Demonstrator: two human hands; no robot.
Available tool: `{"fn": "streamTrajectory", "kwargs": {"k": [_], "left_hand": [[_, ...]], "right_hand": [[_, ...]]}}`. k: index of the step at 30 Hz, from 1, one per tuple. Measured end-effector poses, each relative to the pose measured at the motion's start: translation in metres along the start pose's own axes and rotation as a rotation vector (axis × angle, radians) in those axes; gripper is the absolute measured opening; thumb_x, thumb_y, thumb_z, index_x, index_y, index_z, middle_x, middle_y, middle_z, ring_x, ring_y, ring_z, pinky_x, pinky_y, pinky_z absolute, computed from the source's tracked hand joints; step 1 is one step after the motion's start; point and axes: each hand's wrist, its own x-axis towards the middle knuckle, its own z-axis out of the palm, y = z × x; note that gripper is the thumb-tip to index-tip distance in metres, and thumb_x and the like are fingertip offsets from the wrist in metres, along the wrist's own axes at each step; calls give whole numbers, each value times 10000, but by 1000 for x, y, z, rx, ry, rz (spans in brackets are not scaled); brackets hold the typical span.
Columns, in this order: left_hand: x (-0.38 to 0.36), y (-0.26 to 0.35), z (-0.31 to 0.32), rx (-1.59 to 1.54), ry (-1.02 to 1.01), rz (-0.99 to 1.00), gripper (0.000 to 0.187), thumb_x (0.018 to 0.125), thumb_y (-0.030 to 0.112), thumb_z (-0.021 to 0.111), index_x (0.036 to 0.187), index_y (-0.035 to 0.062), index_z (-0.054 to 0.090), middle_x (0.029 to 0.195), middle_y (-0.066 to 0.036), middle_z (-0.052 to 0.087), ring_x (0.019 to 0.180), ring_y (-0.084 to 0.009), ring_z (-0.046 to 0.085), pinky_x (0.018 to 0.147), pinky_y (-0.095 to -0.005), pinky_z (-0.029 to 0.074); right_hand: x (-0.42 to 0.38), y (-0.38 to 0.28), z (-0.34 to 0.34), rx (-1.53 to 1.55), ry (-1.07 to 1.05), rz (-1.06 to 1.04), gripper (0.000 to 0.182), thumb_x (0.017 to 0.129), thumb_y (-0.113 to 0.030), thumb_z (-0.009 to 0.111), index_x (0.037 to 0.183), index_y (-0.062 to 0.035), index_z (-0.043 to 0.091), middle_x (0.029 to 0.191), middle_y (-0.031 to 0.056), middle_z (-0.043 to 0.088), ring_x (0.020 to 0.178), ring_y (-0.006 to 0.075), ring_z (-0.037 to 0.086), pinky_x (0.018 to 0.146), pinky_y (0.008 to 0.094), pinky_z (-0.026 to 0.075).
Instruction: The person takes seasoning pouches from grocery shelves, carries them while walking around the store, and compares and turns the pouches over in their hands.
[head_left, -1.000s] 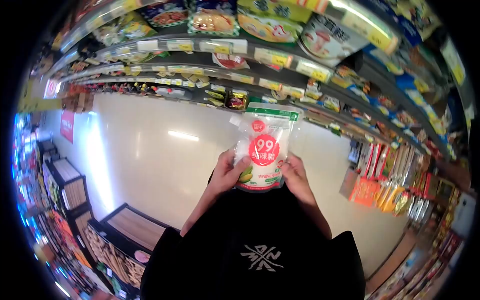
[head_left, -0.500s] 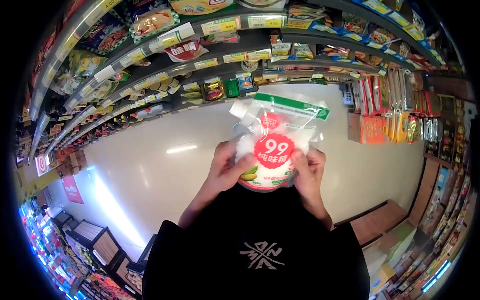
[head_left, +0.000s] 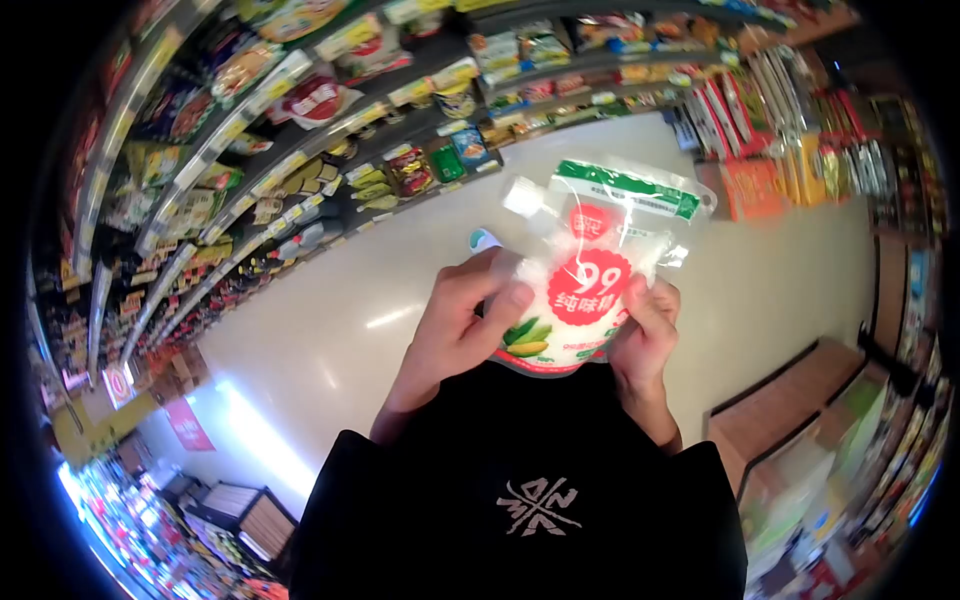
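A clear pouch of MSG (head_left: 592,288) is held up in front of my chest, tilted a little, its printed front facing me. It bears a red "99" badge, a green band along the top edge and a picture of corn low down. A white screw cap (head_left: 523,197) sticks out at its upper left corner. My left hand (head_left: 455,325) is closed on the pouch's left side, thumb on the front. On the opposite side my right hand (head_left: 648,330) grips the edge, thumb also in front. The fingers behind the pouch are partly hidden.
Shelves (head_left: 335,135) of packaged food with price strips curve across the upper left and top. Packets (head_left: 755,190) hang at the upper right. A brown wooden ledge (head_left: 775,400) lies at lower right, and a crate-like display (head_left: 245,515) at lower left.
The view has turned, so the shelves now slant more. Within it, the pouch and both hands sit farther right, with the pouch tilted slightly more. Both hands keep their hold.
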Motion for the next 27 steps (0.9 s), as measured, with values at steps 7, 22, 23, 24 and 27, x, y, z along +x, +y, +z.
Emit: {"fn": "streamTrajectory", "kwargs": {"k": [7,22,23,24,27], "left_hand": [[-45,-11,122,-98,65,-84,291,960,120,477,706,-20,508,600,14,458,571,-38,369,507,-239,299],[-126,-52,305,-336,-780,-337,494,861,328,670,1148,-53,541,1106,-95,618,996,-128,561,857,-277,455],[-123,-47,315,-247,-825,-329,466,857,298,675,1134,-54,548,1087,-95,625,976,-127,566,847,-279,459],[-120,-39,326,-160,-870,-322,438,853,268,680,1121,-56,555,1068,-95,632,956,-126,572,837,-280,464],[-107,-17,365,0,-900,-366,358,851,218,676,1061,-57,584,987,-90,656,884,-121,586,794,-284,476]], "right_hand": [[-113,-11,-72,32,239,61,386,941,-315,545,1073,42,608,958,69,661,876,104,595,822,253,456],[-311,-35,-211,85,468,23,247,885,-172,635,1024,32,635,965,87,675,869,124,617,799,263,482],[-319,-36,-219,105,496,2,253,888,-177,630,1032,32,630,968,84,673,872,126,616,802,267,483],[-328,-38,-225,127,528,-15,259,892,-182,626,1039,31,626,970,82,671,874,128,616,804,271,483],[-340,-43,-242,175,652,3,289,877,-175,646,1076,30,600,983,80,664,884,137,615,822,290,483]]}}
